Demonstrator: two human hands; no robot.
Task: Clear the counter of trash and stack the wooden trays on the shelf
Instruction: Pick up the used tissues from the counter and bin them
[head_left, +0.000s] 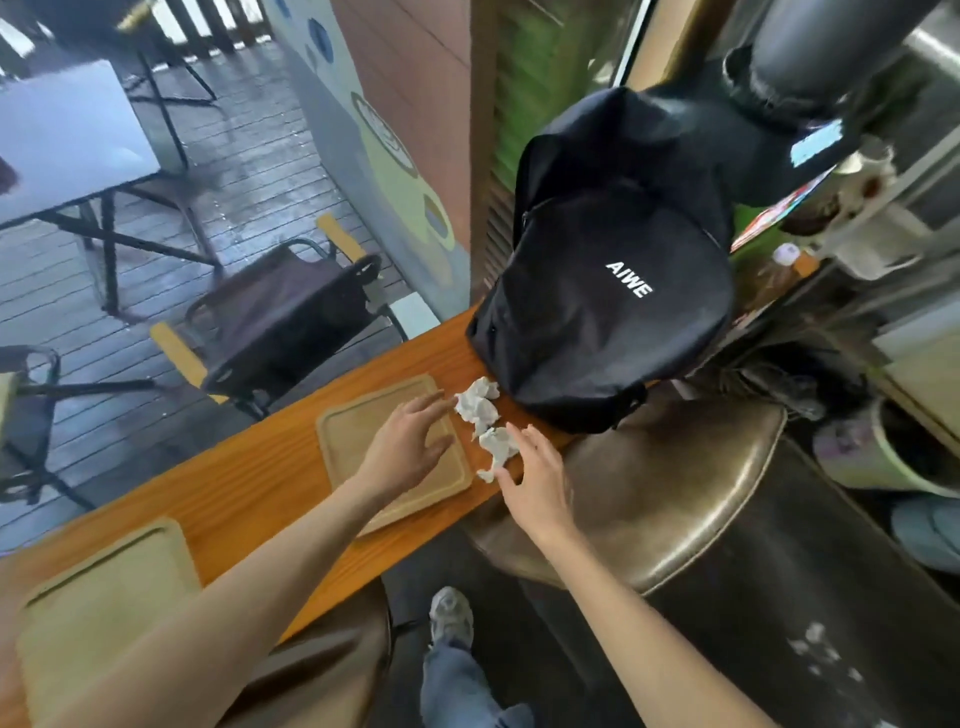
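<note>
Crumpled white paper (485, 423) lies on the wooden counter (249, 483), in a loose cluster of wads between a wooden tray (358, 431) and a black backpack (608, 291). The wad nearest the backpack sits just beside the bag's lower edge; the nearer wad trails toward the counter's front edge.

The person's left hand (408, 449) is spread flat above the tray, fingers extended and apart, the fingertips reaching the far corner of the tray next to the paper. It grasps nothing. The right hand (535, 478) is likewise unclenched, fingers stretched forward, with the index finger and thumb touching or almost touching the nearer wad; it has not closed around it.

The tray under the left hand is pale, rectangular, with a groove running inside its rim, and lies flat and slightly askew on the counter. A second wooden tray (104, 597) of the same kind lies further along the counter at the lower left, partly covered by the left forearm and well apart from the first.

The backpack, lettered "AIWE", stands on the far end of the counter. A round brown stool (675, 493) with a worn shiny seat sits just beside the counter's front edge, below the right hand. Beyond the counter, a folding chair (280, 317) and a grey table (67, 140) stand on a wet plank deck.
</note>
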